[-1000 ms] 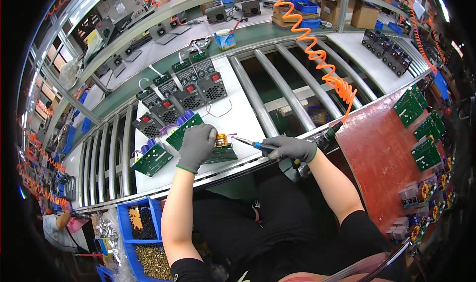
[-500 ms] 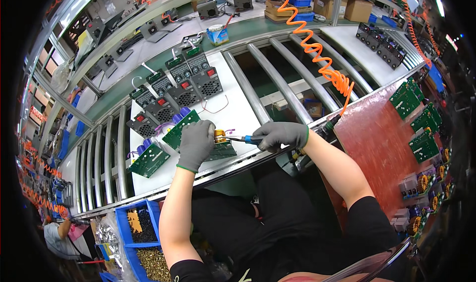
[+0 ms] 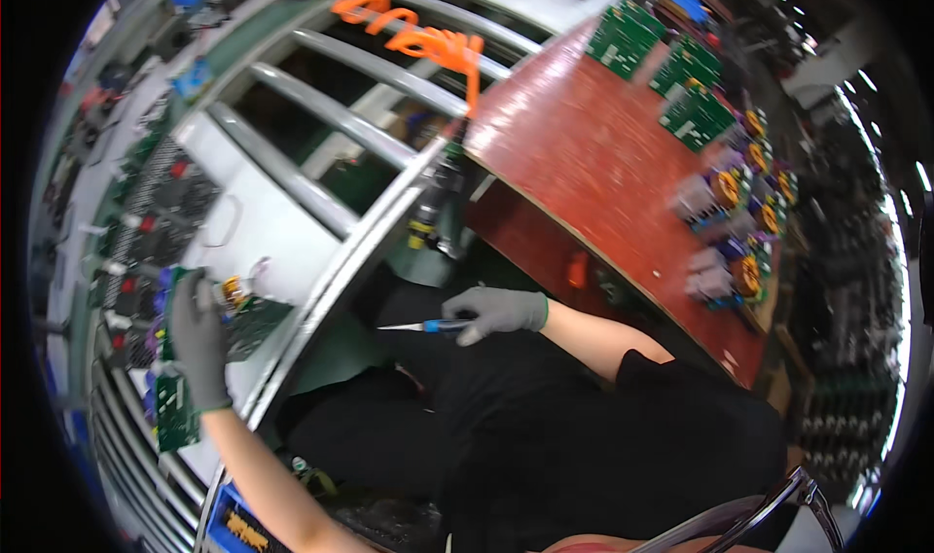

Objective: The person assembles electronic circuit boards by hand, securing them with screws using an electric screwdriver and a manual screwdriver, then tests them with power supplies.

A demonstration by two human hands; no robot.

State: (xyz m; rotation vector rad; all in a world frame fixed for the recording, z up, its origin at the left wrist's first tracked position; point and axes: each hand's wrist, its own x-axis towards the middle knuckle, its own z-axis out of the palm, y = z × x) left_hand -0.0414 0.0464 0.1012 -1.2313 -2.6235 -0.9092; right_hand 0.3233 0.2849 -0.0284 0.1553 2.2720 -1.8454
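Note:
My left hand (image 3: 199,344), in a grey glove, is at the white board on the conveyor. It grips a green circuit board (image 3: 261,325) that carries a copper-yellow coil (image 3: 233,291); motion blurs the fingers and hides the exact grip. Below that hand lies another green circuit board (image 3: 177,415) with purple parts at its edge. My gloved right hand (image 3: 498,313) is closed around a slim blue-handled tool (image 3: 431,326). Its tapered metal tip points left, clear of the boards, above my dark-clothed lap.
A red bench (image 3: 574,154) on the right bears green circuit boards (image 3: 697,115) and coil-bearing assemblies (image 3: 730,188). Metal rollers (image 3: 336,115) cross beyond my hands. An orange coiled hose (image 3: 418,42) leads to a hanging driver (image 3: 438,198). Grey metal units (image 3: 146,217) stand left; a blue bin (image 3: 229,524) sits lower left.
My view has swung right toward the red bench. My right hand has drawn the tool away from the coil, back over my lap. My left hand stays at the circuit board.

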